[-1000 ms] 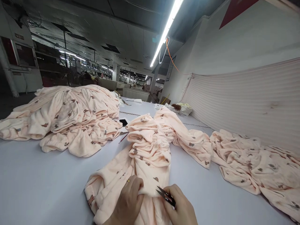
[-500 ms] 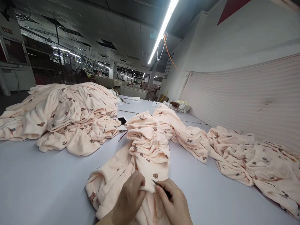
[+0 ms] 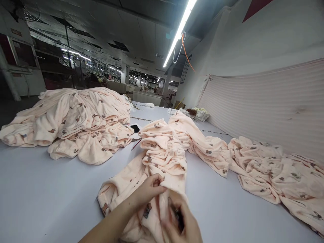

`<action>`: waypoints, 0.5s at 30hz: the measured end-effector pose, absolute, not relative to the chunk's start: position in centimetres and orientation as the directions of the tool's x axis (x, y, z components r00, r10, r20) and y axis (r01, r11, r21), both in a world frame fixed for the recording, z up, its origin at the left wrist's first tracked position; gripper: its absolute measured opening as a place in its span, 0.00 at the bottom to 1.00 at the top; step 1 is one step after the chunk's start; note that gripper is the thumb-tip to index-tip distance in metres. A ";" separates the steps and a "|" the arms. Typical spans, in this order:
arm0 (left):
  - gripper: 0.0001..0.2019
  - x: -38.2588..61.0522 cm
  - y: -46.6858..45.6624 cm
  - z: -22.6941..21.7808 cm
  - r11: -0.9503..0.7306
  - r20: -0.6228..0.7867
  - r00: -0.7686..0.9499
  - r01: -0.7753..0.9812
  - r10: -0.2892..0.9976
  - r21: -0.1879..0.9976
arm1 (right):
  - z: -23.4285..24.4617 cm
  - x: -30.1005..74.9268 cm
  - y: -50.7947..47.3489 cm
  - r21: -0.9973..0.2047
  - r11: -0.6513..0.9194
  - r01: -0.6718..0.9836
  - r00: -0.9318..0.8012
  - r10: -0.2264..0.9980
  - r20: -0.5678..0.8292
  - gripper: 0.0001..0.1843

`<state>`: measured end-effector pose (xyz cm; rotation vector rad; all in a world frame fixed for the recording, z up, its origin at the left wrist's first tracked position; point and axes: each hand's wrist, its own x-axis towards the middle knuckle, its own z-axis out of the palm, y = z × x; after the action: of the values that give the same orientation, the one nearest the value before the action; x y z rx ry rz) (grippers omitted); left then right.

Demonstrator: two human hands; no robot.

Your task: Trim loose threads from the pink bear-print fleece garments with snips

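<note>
A pale pink plush garment with small bear prints [image 3: 131, 199] lies bunched in front of me. My left hand [image 3: 150, 189] is closed, pinching a fold of its fabric between thumb and fingers. Close by on the right, my right hand [image 3: 186, 219] is blurred by motion and curled around dark, pointed thread snips [image 3: 180, 221], mostly hidden in the palm. Its fingers are at the garment's lower folds. Behind both hands the gathered part of the garment [image 3: 164, 158] rises in thick folds.
A large heap of matching garments [image 3: 76, 114] covers the table's left side; more lie at right [image 3: 280, 172]. A black phone-like object [image 3: 135, 128] and a dark red pen [image 3: 136, 145] lie beyond the garment. Stacked cloth pieces [image 3: 199, 113] sit near the striped wall covering [image 3: 265, 98].
My left hand has moved up and right, lifting the fabric fold. My right hand has shifted lower, the snips' tip turning out of clear sight. The view has shifted slightly left.
</note>
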<state>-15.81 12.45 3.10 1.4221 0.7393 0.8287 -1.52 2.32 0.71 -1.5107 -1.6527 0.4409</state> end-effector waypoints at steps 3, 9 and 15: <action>0.08 -17.0 13.3 4.0 0.061 -0.016 0.595 -0.055 0.804 0.997 | -1.8 -2.8 2.2 -0.685 0.163 0.710 0.026 0.966 0.257 0.11; 0.09 -19.5 9.0 2.8 -0.143 0.079 0.289 0.207 0.954 0.968 | -0.4 -0.7 4.0 -0.851 0.201 0.485 0.055 0.964 0.259 0.13; 0.07 -16.0 6.1 1.5 -0.251 0.081 0.408 0.385 0.910 0.888 | 1.8 0.1 3.5 -0.948 0.206 0.242 0.071 0.971 0.229 0.11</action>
<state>-16.04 6.09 1.46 1.8219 1.1171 0.7835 0.13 3.51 1.81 -1.2520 -1.3994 0.8526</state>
